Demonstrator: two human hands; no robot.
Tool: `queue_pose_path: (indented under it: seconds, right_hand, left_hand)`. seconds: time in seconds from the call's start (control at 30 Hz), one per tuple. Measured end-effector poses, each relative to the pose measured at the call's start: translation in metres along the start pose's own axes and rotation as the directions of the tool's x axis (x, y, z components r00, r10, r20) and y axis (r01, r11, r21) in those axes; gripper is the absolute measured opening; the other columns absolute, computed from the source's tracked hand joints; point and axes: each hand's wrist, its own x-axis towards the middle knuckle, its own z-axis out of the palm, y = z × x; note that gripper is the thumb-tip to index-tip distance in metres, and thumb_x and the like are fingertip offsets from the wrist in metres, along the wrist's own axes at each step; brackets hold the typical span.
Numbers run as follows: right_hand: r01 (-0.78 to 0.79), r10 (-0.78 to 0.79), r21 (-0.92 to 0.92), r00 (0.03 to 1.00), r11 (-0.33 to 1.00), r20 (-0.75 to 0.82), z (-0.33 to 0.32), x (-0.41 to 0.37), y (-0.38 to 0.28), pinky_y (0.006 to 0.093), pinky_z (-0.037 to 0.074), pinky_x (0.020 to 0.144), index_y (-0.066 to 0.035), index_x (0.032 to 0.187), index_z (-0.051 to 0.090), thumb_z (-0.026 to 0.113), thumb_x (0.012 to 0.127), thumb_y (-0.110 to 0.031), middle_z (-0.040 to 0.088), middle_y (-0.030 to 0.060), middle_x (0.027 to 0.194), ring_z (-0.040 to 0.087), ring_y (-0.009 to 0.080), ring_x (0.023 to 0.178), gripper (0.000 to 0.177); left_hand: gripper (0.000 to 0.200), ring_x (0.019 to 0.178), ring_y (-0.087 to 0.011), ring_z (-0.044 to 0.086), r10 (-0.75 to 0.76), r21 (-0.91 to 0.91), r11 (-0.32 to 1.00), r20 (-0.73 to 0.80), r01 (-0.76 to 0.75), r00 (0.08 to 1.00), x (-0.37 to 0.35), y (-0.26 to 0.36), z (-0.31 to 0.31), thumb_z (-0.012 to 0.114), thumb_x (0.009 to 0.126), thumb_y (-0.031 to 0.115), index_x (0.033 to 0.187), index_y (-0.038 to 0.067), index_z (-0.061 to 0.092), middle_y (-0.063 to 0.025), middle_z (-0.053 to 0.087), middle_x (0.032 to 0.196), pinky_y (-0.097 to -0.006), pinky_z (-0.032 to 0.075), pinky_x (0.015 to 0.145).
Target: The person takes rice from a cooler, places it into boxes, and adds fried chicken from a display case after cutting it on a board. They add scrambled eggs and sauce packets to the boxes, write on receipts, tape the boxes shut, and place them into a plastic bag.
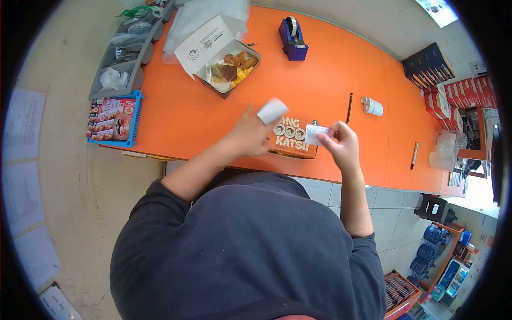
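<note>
My left hand (244, 134), blurred by motion, is over the table left of a closed orange box (295, 143) printed with "KATSU". A curled white paper slip (272, 111) is at its fingers and seems held by them, though the grip itself is smeared. On the box's right side, my right hand (342, 145) pinches a small printed paper slip (316, 134) between thumb and fingers. Behind my left hand stands an open food box (210, 50) with fried pieces, yellow food and a sauce packet inside.
The orange table (341, 58) bears a blue tape dispenser (293, 40), a black pencil (349, 108), a paper roll (372, 106) and a marker pen (414, 156). At left are a grey compartment organizer (140, 56) and a blue tray (132, 143) of leaflets. Red boxes (469, 94) stand at right.
</note>
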Motion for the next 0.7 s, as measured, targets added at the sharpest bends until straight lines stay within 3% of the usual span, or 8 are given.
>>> queue_pose_path:
  seconds: [0.1,0.2,0.3,0.4,0.43,0.53,0.57,0.7]
  right_hand:
    - [0.331,-0.246,-0.383,0.935,0.862,0.255,0.014,-0.002,-0.011,0.0352,0.045,0.068,-0.007,0.072,0.053,0.072,0.064,-0.008,0.056,0.0095,0.07,0.055,0.0265,0.075,0.021]
    - [0.535,-0.215,-0.44,0.777,0.721,0.592,0.033,-0.011,-0.008,0.0387,0.041,0.08,-0.009,0.076,0.054,0.068,0.067,-0.013,0.058,0.0073,0.077,0.055,0.0259,0.086,0.017]
    - [0.683,-0.28,-0.46,0.686,0.568,0.672,0.054,-0.008,0.028,0.0381,0.041,0.08,-0.01,0.082,0.056,0.066,0.068,-0.012,0.058,0.0071,0.081,0.055,0.0262,0.086,0.018]
    - [0.613,-0.219,-0.59,0.768,0.526,0.602,0.06,0.013,0.047,0.0391,0.04,0.082,-0.01,0.088,0.055,0.064,0.069,-0.011,0.058,0.0074,0.082,0.056,0.0262,0.088,0.021]
    - [0.478,-0.048,-0.66,0.828,0.579,0.558,0.057,0.02,0.05,0.0404,0.038,0.085,-0.009,0.091,0.054,0.072,0.062,-0.019,0.057,0.0083,0.095,0.053,0.0268,0.096,0.036]
    - [0.423,-0.282,-0.6,0.905,0.679,0.319,0.046,0.023,0.054,0.0422,0.035,0.089,-0.009,0.092,0.053,0.081,0.05,-0.027,0.052,0.009,0.111,0.047,0.0287,0.107,0.054]
    - [0.4,-0.234,-0.596,0.911,0.696,0.338,0.043,0.025,0.058,0.0439,0.033,0.092,-0.011,0.093,0.053,0.085,0.04,-0.033,0.045,0.0079,0.123,0.041,0.0299,0.115,0.065]
    - [0.422,-0.268,-0.604,0.905,0.677,0.332,0.043,0.023,0.066,0.0439,0.031,0.093,-0.013,0.093,0.053,0.083,0.046,-0.037,0.047,0.0074,0.121,0.041,0.031,0.114,0.061]
  left_hand:
    - [0.085,0.129,-0.0393,0.026,0.022,0.051,0.998,0.176,-0.031,0.984,0.018,0.015,0.007,0.071,0.064,0.033,0.138,0.019,0.033,-0.0162,0.033,0.139,-0.0617,0.018,0.103]
    - [0.089,0.13,-0.0432,0.02,-0.003,-0.104,0.995,0.102,0.014,0.995,0.024,0.011,0.024,0.071,0.059,0.031,0.138,0.017,0.033,-0.0212,0.046,0.125,-0.062,0.026,0.099]
    - [0.089,0.128,-0.0424,0.024,0.02,-0.141,0.99,0.1,-0.006,0.995,0.025,0.007,0.034,0.071,0.059,0.03,0.139,0.017,0.032,-0.0224,0.046,0.124,-0.0625,0.027,0.098]
    - [0.089,0.127,-0.0426,0.026,0.016,-0.134,0.991,0.033,-0.011,0.999,0.023,0.008,0.035,0.07,0.06,0.03,0.139,0.017,0.031,-0.0225,0.047,0.122,-0.0611,0.028,0.097]
    - [0.089,0.127,-0.0429,0.025,0.02,-0.139,0.99,0.063,-0.011,0.998,0.023,0.007,0.034,0.07,0.06,0.032,0.139,0.016,0.031,-0.0229,0.046,0.123,-0.0621,0.027,0.097]
    - [0.09,0.129,-0.0439,0.021,-0.025,-0.118,0.992,0.145,0.043,0.989,0.025,0.013,0.023,0.07,0.062,0.036,0.14,0.014,0.029,-0.0243,0.043,0.126,-0.0655,0.023,0.097]
    - [0.091,0.13,-0.0443,0.02,-0.075,-0.084,0.992,0.167,0.09,0.983,0.025,0.021,0.018,0.07,0.063,0.037,0.14,0.013,0.028,-0.0247,0.042,0.127,-0.067,0.021,0.097]
    - [0.093,0.132,-0.0459,0.013,-0.211,-0.076,0.971,0.16,0.225,0.964,0.028,0.043,0.025,0.071,0.065,0.04,0.14,0.01,0.024,-0.0261,0.037,0.132,-0.0715,0.012,0.096]
